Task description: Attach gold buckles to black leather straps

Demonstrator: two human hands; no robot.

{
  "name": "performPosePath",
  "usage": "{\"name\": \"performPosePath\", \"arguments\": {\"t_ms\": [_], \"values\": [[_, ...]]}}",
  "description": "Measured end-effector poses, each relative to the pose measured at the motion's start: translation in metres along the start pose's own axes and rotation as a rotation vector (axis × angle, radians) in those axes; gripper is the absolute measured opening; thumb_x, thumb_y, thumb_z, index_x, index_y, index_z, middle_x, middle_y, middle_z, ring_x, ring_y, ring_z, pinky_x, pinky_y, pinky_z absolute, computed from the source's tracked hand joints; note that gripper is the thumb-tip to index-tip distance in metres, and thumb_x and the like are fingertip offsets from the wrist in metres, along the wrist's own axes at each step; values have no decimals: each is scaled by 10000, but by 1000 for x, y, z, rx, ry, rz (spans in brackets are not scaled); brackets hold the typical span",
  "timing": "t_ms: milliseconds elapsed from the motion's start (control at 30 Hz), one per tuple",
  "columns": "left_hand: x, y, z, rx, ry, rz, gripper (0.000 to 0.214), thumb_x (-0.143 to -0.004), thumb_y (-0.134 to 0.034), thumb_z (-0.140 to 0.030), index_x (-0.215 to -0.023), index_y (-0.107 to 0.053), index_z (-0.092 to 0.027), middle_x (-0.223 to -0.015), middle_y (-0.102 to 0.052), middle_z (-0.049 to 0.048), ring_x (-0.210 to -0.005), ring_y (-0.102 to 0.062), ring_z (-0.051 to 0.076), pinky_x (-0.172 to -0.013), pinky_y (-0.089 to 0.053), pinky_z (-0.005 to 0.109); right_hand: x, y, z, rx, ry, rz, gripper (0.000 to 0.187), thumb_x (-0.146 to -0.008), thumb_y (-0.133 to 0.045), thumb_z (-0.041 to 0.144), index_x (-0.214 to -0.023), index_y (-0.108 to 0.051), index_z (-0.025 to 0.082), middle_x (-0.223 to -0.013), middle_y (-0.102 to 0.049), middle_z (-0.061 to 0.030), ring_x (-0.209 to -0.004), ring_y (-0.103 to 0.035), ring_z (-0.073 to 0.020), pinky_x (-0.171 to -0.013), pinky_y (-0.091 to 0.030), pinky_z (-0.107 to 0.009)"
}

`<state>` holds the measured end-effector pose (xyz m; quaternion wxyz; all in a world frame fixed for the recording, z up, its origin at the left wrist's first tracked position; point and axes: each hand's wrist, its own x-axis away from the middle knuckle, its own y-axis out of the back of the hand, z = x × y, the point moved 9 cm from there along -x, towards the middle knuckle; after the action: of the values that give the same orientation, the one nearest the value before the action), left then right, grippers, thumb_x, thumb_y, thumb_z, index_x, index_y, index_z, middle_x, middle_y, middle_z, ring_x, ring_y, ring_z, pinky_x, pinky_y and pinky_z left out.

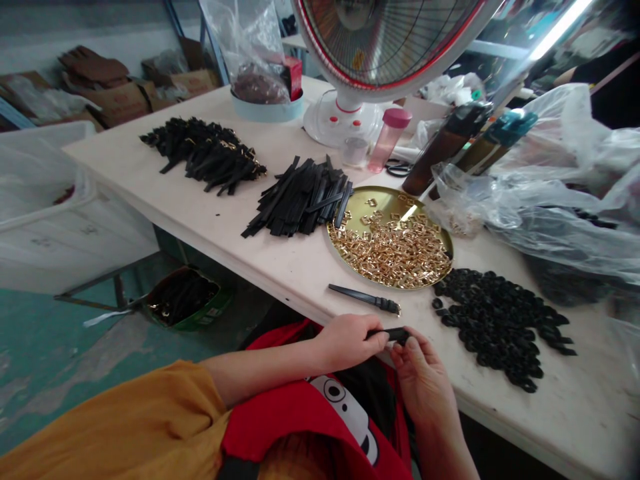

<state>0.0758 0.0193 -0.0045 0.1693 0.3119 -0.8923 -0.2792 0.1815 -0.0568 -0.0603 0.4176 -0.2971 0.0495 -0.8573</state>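
My left hand [347,341] and my right hand [423,377] meet at the table's near edge, both pinched on one short black strap [395,333]. A finished black strap with a gold buckle [367,298] lies on the table just beyond my hands. A round gold tray [350,200] holds many small gold buckles [395,250]. A pile of black loops [503,323] lies to the right of my hands. Plain black straps [300,197] are heaped left of the tray, and a heap of straps with buckles [207,153] lies farther left.
A table fan [385,40] stands at the back, with a pink-capped bottle [387,137] and dark bottles [445,143] beside it. Clear plastic bags [555,187] cover the right side. A white bin [45,200] and a green box of straps [183,297] sit left, below the table [575,413].
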Motion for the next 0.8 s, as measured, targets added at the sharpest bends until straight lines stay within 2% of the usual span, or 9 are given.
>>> {"name": "performPosePath", "arguments": {"t_ms": [167, 267, 367, 467, 567, 633, 733, 800], "values": [[1, -10, -2, -155, -7, 96, 298, -845, -360, -331, -804, -607, -167, -738, -632, 39, -630, -540, 154, -542, -329, 225, 2, 10, 1, 192, 43, -42, 270, -632, -721, 333, -858, -609, 237, -724, -658, 41, -595, -611, -106, -559, -507, -215], [-2, -13, -3, -169, -28, 155, 277, -828, -380, -317, -799, -613, -170, -733, -639, 39, -637, -553, 154, -526, -325, 218, 4, 14, 15, 395, 156, -66, 282, -606, -730, 349, -821, -624, 200, -734, -658, 13, -625, -621, -144, -599, -519, -272], [-6, -11, -2, -173, -24, 147, 268, -810, -392, -308, -758, -615, -168, -703, -634, 37, -627, -549, 151, -503, -304, 218, 5, 13, 25, 545, 240, -66, 287, -622, -714, 370, -834, -636, 193, -757, -662, 0, -686, -624, -159, -675, -506, -295], [-7, -9, 2, -143, 4, 113, 270, -799, -388, -297, -730, -609, -158, -675, -623, 34, -584, -521, 138, -480, -282, 218, 2, 14, 16, 484, 161, -61, 281, -671, -669, 411, -854, -616, 205, -722, -665, 9, -671, -624, -150, -670, -494, -281], [-5, -12, 8, -74, 64, 133, 273, -795, -381, -292, -727, -606, -155, -644, -608, 18, -542, -483, 115, -474, -280, 206, 0, 13, 2, 344, 77, -36, 242, -682, -657, 424, -758, -572, 211, -642, -639, 30, -621, -610, -141, -623, -487, -273], [-4, -15, 11, -44, 84, 164, 265, -791, -383, -285, -725, -606, -157, -635, -604, 10, -534, -468, 107, -479, -285, 200, 1, 10, 6, 415, 141, -26, 233, -677, -663, 413, -734, -572, 206, -659, -631, 23, -646, -603, -147, -642, -480, -284], [-4, -16, 7, -78, 45, 188, 255, -787, -395, -282, -721, -609, -160, -647, -610, 19, -560, -485, 119, -496, -298, 206, 8, 5, 26, 609, 335, -17, 226, -659, -679, 397, -743, -616, 197, -763, -645, -15, -746, -592, -170, -716, -460, -303], [-4, -15, 2, -116, -2, 186, 260, -795, -397, -294, -730, -611, -162, -668, -619, 30, -594, -514, 135, -511, -309, 213, 10, 5, 31, 619, 349, -17, 230, -652, -683, 403, -747, -629, 201, -773, -648, -16, -742, -589, -169, -710, -459, -296]]}}
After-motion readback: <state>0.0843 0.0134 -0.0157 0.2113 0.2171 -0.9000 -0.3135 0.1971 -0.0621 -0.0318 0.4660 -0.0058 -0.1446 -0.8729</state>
